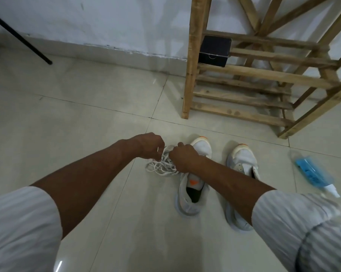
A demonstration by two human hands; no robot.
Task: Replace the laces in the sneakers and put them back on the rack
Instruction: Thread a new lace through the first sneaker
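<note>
Both your grips, left hand (149,146) and right hand (183,160), pinch tangled flat white laces (159,167) (limp, cloth) beside pale sneakers (242,161); slatted wooden rack (244,99) beyond.

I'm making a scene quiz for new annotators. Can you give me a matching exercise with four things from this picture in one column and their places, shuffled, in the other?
Things
1. tangled white shoelaces
2. small black cardboard box
3. blue plastic spray bottle
4. white sneakers with orange toe trim

Places
A. lying on the pale tiled floor, far right
B. on a shelf of the wooden slatted rack
C. in the grip of the left hand and right hand
D. side by side on the floor, in front of the rack

Pairs: 1-C, 2-B, 3-A, 4-D
</note>
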